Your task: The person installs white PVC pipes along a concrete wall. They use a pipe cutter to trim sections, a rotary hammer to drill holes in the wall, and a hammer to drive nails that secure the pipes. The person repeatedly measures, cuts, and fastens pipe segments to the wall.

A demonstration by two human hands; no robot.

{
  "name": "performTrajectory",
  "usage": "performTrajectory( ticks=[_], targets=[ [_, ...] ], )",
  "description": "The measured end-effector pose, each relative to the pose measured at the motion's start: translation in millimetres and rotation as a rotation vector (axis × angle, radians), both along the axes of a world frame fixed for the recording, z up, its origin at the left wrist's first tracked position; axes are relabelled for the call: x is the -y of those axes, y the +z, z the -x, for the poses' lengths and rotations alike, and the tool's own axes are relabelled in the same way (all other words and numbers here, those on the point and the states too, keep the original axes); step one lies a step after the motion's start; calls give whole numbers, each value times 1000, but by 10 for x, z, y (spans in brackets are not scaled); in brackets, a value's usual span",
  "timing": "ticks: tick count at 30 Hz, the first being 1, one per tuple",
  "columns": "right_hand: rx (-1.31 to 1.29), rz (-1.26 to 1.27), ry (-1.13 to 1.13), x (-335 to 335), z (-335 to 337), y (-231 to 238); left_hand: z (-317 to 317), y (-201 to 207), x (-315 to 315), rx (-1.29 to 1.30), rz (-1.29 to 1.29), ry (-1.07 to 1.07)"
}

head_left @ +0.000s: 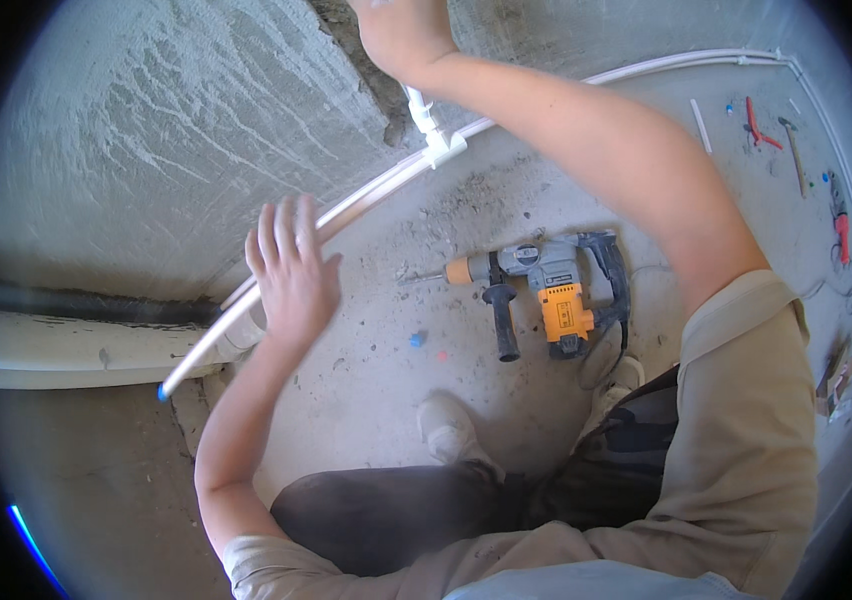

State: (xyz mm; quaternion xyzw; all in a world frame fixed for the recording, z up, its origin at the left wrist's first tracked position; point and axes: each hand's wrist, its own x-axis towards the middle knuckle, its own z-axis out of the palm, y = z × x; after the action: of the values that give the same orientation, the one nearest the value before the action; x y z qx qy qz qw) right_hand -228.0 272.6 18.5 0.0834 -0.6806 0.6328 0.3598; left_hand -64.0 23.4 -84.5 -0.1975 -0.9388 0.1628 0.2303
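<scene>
- Our left hand (291, 270) is up in front of the wall with its fingers spread wide. It holds nothing. It sits just beside the long white plastic pipe (276, 265) that runs along the foot of the wall.
- Our right hand (401, 30) reaches high, at the top edge of the view. It seems to grip the short white upright pipe piece (419, 108), but we cannot tell how tight, since the hand is partly cut off.
- That upright piece goes down into a white plastic T-shaped joint (443, 147) on the long pipe.
- To do this well, we think we should keep the upright piece straight and steady the long pipe with the free hand.
- The pipe looks smooth and round. The grey plaster wall (176, 140) is rough with scratch marks, and a broken groove runs up it.
- On the dusty grey concrete floor (376, 350) lies a yellow and grey hammer drill (546, 285) with a black side handle, well apart from both hands.
- Far off lie red-handled pipe cutters (758, 128) and a small hammer (794, 150).
</scene>
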Motion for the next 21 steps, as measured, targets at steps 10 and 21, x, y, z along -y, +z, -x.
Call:
performTrajectory(
  ticks=[10,21],
  targets=[
    [52,-593,3,73,218,-498,1205,-917,966,343,-361,-62],
    [788,-872,291,-461,-14,-2174,1539,-1289,977,286,-376,-157]
  ],
)
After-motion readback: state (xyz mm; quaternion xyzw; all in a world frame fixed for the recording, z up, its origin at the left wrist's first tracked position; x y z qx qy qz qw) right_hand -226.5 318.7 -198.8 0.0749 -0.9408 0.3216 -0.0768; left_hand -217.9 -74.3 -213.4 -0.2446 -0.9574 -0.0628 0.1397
